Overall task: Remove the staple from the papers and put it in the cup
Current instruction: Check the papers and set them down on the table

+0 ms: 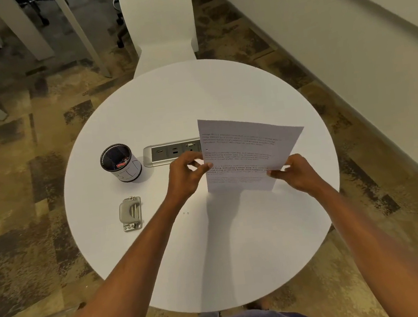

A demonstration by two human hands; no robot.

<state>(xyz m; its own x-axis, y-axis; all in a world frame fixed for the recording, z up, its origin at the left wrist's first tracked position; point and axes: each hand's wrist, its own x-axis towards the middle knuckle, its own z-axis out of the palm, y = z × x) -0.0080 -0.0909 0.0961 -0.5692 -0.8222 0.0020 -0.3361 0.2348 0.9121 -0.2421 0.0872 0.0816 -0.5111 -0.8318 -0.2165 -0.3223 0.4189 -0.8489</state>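
Printed white papers (pixel 244 150) are held up off the round white table (pixel 242 247), tilted toward me. My left hand (pixel 188 173) pinches their left edge with thumb and fingers. My right hand (pixel 292 173) grips the lower right corner. A black mesh cup (pixel 120 163) with a white band stands upright at the left, with small items inside. A metal staple remover (pixel 130 213) lies flat on the table below the cup. I cannot make out the staple in the papers. Two tiny specks (pixel 186 212) lie on the table near my left forearm.
A grey power and data socket strip (pixel 172 152) is set into the table's middle, partly behind the papers. A white chair (pixel 159 23) stands at the far side. A white wall runs along the right, and desk legs stand at the upper left on patterned carpet.
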